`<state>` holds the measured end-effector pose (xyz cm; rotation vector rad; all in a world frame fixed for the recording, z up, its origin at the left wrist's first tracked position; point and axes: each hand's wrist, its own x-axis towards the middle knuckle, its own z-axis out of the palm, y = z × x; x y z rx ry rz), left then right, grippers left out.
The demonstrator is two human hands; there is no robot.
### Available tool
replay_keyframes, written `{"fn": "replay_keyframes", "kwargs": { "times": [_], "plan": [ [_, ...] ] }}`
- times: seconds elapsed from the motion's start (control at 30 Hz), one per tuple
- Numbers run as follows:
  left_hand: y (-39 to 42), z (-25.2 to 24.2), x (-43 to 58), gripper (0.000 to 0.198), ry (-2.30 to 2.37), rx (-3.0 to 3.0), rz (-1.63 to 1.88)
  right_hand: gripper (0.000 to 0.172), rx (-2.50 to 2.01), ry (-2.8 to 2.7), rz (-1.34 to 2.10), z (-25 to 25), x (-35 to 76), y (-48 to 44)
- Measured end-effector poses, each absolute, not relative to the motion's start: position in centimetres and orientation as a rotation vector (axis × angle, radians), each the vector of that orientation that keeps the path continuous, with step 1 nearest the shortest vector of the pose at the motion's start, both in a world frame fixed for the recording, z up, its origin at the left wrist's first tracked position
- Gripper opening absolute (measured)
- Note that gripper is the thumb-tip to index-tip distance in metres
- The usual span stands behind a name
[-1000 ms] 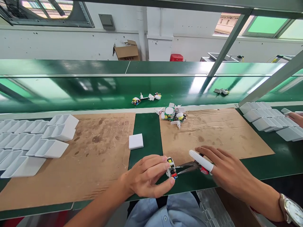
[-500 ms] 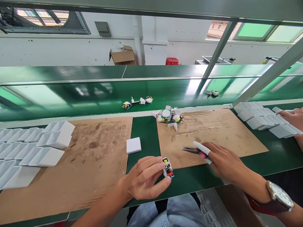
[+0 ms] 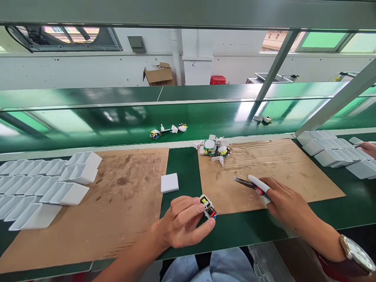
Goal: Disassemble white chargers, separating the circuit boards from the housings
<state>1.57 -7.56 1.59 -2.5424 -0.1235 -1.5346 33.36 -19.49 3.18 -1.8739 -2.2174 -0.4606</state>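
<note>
My left hand (image 3: pixel 188 223) pinches a small circuit board (image 3: pixel 208 206) with yellow, black and red parts, partly set in a white case. Over the right cardboard sheet, my right hand (image 3: pixel 282 199) is closed round a pair of pliers (image 3: pixel 246 182), red near the pivot, with the dark jaws pointing left. White wraps cover some fingers of that hand. A white square block (image 3: pixel 169 183) lies on the green bench beyond my left hand. Further back, a cluster of circuit boards with white plug parts (image 3: pixel 214 147) rests at the cardboard's far edge.
White open housings (image 3: pixel 70 192) stand in rows on the left cardboard (image 3: pixel 126 219); more housings (image 3: pixel 331 150) sit at right, beside another person's hand (image 3: pixel 368 149). Several loose boards (image 3: pixel 155 134) lie on the green belt behind. A slanted metal post (image 3: pixel 335 98) rises at right.
The camera view has tilted up slightly and shifted. Both hands keep their holds, with the pliers a little further from the board. The other person's hand shows less at the right edge.
</note>
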Motion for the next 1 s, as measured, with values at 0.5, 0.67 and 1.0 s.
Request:
{"fn": "replay_keyframes", "kwargs": {
  "times": [0.5,0.67,1.0],
  "plan": [
    [-8.0,2.5,1.9,0.023,-0.158,-2.598,-1.42,0.029,-1.583,-2.232,-0.658,6.1,25.7,-20.1],
    [-8.0,2.5,1.7,0.022,-0.141,-2.622,-1.407,0.033,-1.582,-2.282,-0.686,6.6,25.6,-20.4],
    [-8.1,2.1,1.8,0.022,-0.149,-2.63,-1.37,0.026,-1.444,-2.373,-0.784,8.0,26.6,-20.2]
  ]
}}
